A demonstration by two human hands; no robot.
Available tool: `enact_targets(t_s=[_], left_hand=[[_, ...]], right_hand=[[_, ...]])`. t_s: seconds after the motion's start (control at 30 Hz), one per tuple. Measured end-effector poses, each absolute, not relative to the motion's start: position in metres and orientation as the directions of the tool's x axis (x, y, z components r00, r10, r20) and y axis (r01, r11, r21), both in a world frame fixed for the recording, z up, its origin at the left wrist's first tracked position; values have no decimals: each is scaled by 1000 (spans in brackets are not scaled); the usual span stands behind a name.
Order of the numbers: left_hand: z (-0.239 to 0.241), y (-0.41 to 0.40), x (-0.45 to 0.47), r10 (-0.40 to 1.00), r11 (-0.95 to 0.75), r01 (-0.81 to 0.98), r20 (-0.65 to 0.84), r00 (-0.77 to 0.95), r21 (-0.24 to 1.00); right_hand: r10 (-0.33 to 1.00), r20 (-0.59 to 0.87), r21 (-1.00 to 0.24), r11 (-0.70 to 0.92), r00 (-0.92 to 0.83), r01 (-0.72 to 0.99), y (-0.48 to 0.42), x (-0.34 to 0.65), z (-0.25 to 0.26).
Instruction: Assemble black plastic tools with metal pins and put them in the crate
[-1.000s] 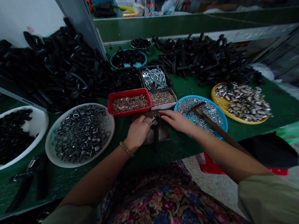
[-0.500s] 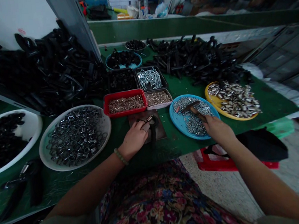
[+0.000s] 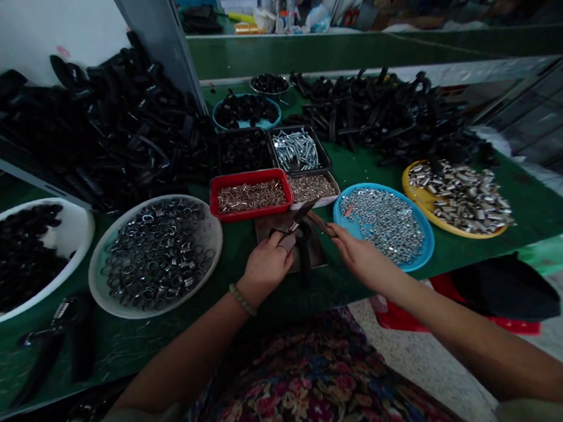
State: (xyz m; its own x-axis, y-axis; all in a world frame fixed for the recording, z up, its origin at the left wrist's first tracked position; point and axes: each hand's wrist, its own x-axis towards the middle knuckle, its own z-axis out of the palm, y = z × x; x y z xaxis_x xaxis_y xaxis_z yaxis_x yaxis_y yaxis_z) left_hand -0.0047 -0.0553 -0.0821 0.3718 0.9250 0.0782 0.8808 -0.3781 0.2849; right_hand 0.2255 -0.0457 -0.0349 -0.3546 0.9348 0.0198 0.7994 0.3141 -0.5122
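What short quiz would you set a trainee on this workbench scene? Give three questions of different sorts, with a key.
1. True or false: the right hand holds the hammer, its head above the metal plate.
2. Multiple choice: the blue plate holds A) black rings, B) small silver nuts, C) long screws.
3. Fill in: the left hand pinches a small part just in front of the ____ tray.
Key: 1 true; 2 B; 3 red.
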Motion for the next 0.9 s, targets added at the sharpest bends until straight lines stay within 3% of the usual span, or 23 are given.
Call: enact_targets(t_s=[0.17,0.3,0.4,0.5,0.57,0.67,0.77,0.9], left_hand=[[-87,-58,-2,924,-381,877,77,375,293],[-77,-60,-10,935,-351,863,79,347,365],[-56,-32,-22,948,-303,841,228,221,447],[-36,27,-14,928,-288,887,335,165,360],[-29,70,7,933,-349,906,182,312,240],[-30,112,45,913,-404,901,13,408,159],[-38,124,66,918,-392,908,-1,396,145],[-43,123,65,920,-390,906,36,389,165]], right_hand=[[954,69,-483,287,-291,827,-45,225,-36],[937,-8,-481,302,-348,823,-51,226,-32],[938,109,-540,335,-331,772,-64,226,-29],[918,28,-536,349,-397,769,-73,223,-32],[907,-47,-529,332,-418,781,-75,222,-35],[946,65,-567,297,-318,768,-76,227,-37],[971,181,-611,237,-158,755,-75,240,-36],[986,154,-660,150,-63,736,-71,255,-41]])
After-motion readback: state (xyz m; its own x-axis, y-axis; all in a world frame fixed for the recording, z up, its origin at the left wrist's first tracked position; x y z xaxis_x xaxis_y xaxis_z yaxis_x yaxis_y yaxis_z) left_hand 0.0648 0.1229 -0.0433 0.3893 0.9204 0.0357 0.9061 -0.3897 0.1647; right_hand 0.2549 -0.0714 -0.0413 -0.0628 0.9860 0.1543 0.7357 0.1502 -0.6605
